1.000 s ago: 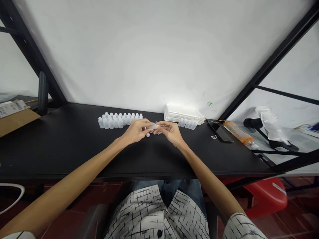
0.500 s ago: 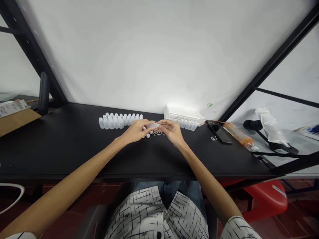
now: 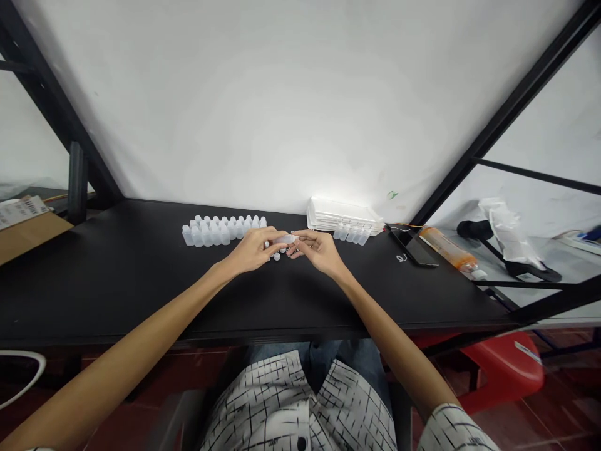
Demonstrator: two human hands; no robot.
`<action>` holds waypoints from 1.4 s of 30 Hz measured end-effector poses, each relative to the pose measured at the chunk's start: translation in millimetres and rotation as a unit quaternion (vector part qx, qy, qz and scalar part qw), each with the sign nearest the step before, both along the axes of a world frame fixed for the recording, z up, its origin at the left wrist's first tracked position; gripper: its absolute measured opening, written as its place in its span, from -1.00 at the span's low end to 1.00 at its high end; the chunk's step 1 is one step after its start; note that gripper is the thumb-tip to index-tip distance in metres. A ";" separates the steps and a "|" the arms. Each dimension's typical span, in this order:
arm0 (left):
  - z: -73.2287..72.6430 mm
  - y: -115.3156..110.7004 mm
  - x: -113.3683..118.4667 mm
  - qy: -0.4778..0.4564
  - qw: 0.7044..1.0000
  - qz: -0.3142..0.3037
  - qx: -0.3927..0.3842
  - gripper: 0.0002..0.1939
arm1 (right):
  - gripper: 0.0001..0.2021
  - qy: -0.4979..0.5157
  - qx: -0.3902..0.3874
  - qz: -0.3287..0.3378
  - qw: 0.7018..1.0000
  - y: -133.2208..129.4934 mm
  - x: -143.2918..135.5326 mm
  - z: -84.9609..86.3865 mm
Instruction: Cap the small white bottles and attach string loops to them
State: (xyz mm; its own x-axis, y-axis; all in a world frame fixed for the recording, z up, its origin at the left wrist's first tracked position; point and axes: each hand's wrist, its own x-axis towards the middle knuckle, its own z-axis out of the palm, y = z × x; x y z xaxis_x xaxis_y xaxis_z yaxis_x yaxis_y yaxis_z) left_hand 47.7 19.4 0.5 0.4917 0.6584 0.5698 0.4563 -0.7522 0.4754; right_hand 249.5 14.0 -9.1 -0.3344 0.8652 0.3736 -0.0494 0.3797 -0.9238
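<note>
My left hand [image 3: 253,248] grips a small translucent plastic dropper bottle [image 3: 283,239], which lies sideways with its neck pointing right. At that neck, the fingers of my right hand [image 3: 320,250] are pinched together; whatever they hold is too small to make out. Below the fingers, several small white caps [image 3: 277,256] lie on the black table, partly hidden by my hands. Left of my hands stand rows of similar upright bottles [image 3: 206,235]. To the right, a few more bottles [image 3: 352,234] form a short row.
A stack of white flat packets [image 3: 342,213] lies against the wall behind the right-hand bottles. Farther right are a dark phone [image 3: 420,250], a thin white loop [image 3: 401,257] and an orange-labelled bottle [image 3: 448,247]. A cardboard box [image 3: 32,228] is at the far left.
The bottle in my left hand now shows its neck more plainly. The fingers of my right hand have shifted and spread slightly beside it. The camera view has moved a little.
</note>
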 end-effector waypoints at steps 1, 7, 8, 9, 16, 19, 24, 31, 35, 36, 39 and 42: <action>-0.1 -0.3 -0.3 0.006 1.000 -0.002 0.007 -0.68 | -0.63 0.006 -0.008 0.000 1.000 0.1 -0.5 -0.2; -2.1 0.2 -1.9 0.036 0.997 -0.001 0.070 -0.66 | -0.63 0.038 -0.055 0.001 0.998 -1.3 -4.0 1.8; -3.0 0.6 -2.1 0.037 0.996 -0.002 0.082 -0.66 | -0.63 0.045 -0.062 0.000 0.997 -1.9 -4.4 2.4; -4.0 1.0 -2.3 0.039 0.995 -0.002 0.092 -0.66 | -0.63 0.053 -0.071 -0.002 0.996 -2.5 -4.6 3.0; -8.6 1.0 -2.8 0.050 0.990 -0.004 0.131 -0.68 | -0.63 0.076 -0.114 -0.009 0.991 -5.5 -4.2 6.7; -8.8 -0.1 -2.9 0.059 0.988 -0.007 0.142 -0.70 | -0.64 0.075 -0.117 -0.008 0.990 -6.0 -3.8 7.5; -9.4 -1.8 -2.4 0.073 0.985 -0.006 0.159 -0.69 | -0.67 0.078 -0.132 -0.002 0.988 -6.7 -2.6 8.7; -9.1 -4.1 -1.0 0.111 0.971 0.009 0.212 -0.68 | -0.67 0.073 -0.161 0.014 0.984 -4.3 1.2 9.6; -8.4 -5.8 -0.5 0.139 0.961 0.021 0.238 -0.66 | -0.68 0.062 -0.157 0.021 0.985 -1.4 3.2 8.5; -7.8 -6.6 -0.3 0.145 0.959 0.023 0.241 -0.65 | -0.69 0.062 -0.156 0.021 0.986 -0.9 3.4 8.2; -6.1 -8.9 0.0 0.169 0.951 0.032 0.255 -0.63 | -0.69 0.068 -0.152 0.019 0.986 -0.8 3.4 7.5; -6.5 -9.4 0.5 0.175 0.941 0.045 0.287 -0.58 | -0.69 0.073 -0.143 0.014 0.987 -1.4 3.3 7.9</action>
